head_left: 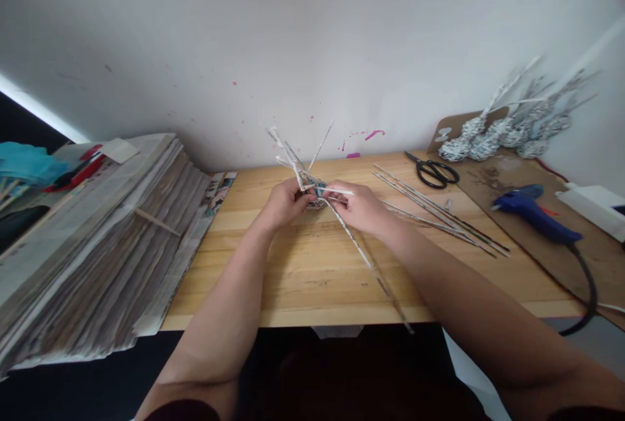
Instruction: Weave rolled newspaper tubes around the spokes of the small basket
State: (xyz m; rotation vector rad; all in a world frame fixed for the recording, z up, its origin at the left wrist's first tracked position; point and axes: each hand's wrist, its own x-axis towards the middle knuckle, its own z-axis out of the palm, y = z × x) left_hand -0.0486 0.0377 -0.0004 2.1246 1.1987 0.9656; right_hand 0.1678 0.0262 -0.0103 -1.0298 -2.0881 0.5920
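Note:
A small woven piece of rolled newspaper tubes [316,203] sits between my hands above the wooden table, its loose tube ends sticking up and outward. My left hand [286,205] is closed around its left side, thumb in front. On the right side, my right hand [360,208] pinches a paper tube [336,190] close to the weave. One long tube [359,248] slants from the piece down toward the table's front edge. My fingers hide part of the weave.
Left stands a tall newspaper stack [117,245]. To the right are loose paper tubes [439,213], black-handled scissors [432,170], a blue glue gun [534,213] with a cord, and several woven paper pieces [498,135] against the wall.

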